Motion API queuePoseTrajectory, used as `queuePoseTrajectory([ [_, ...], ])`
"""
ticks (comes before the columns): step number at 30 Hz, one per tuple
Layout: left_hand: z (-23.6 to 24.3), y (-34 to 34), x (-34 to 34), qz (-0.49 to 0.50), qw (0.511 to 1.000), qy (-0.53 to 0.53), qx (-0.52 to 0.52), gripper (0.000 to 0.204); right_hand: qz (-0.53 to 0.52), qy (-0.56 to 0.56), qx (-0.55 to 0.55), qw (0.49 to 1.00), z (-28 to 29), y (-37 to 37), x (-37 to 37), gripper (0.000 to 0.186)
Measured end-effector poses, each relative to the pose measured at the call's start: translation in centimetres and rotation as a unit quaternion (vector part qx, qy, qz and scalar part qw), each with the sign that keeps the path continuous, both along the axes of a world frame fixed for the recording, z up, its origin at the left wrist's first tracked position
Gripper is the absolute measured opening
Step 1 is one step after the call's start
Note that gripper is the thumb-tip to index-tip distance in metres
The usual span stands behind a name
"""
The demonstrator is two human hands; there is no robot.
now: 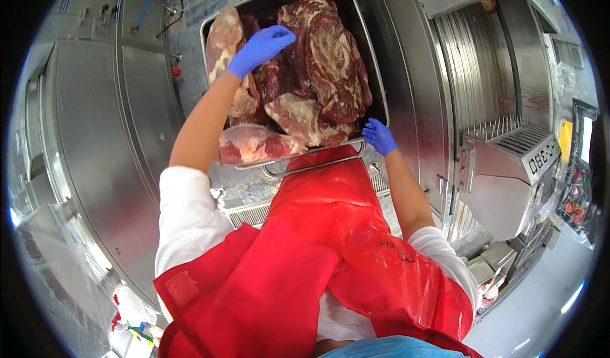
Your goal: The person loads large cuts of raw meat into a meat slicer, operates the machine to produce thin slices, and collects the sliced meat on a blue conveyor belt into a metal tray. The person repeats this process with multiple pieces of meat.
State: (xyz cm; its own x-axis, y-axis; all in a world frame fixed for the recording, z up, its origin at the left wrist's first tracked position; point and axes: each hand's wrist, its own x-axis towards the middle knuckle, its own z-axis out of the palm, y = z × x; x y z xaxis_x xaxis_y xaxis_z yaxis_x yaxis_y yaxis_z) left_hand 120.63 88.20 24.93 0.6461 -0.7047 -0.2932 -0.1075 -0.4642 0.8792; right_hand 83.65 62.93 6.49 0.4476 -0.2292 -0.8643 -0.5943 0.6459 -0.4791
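In front of me is a deep metal tub (376,53) piled with large cuts of raw meat. My left hand (262,48), in a blue glove, is over the meat in the far left part, its fingers stretched out and slightly bent, with nothing held. Whether it touches the meat I cannot tell. Beside it lie a pale, fatty cut (225,37) and a big dark red cut (333,59). My right hand (379,135), also gloved in blue, is by the tub's near right corner. Its fingers are loosely apart and hold nothing visible. A lighter red piece (260,143) lies at the near left corner.
A bar handle (318,165) sticks out from the tub's near end, close to my red apron (330,212). Steel cabinets (89,123) stand on the left. To the right is a steel machine (502,174) with a row of upright spikes (499,125) and a control panel (575,199).
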Motion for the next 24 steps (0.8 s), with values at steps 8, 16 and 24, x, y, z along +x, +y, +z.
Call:
queuePoseTrajectory([
  [8,-16.4,-13.4,10.2,-0.061,0.959,-0.139,0.239,0.057,-0.107,0.018,0.093,0.990,-9.3,-1.2,2.5,0.049],
  [16,-25.7,-23.3,14.2,-0.094,0.892,-0.356,0.261,0.058,-0.237,0.015,0.258,0.936,-10.0,0.0,4.3,0.045],
  [24,-27.8,-26.0,13.9,-0.150,0.872,-0.354,0.304,0.054,-0.278,-0.027,0.272,0.921,-9.1,-0.3,7.1,0.048],
])
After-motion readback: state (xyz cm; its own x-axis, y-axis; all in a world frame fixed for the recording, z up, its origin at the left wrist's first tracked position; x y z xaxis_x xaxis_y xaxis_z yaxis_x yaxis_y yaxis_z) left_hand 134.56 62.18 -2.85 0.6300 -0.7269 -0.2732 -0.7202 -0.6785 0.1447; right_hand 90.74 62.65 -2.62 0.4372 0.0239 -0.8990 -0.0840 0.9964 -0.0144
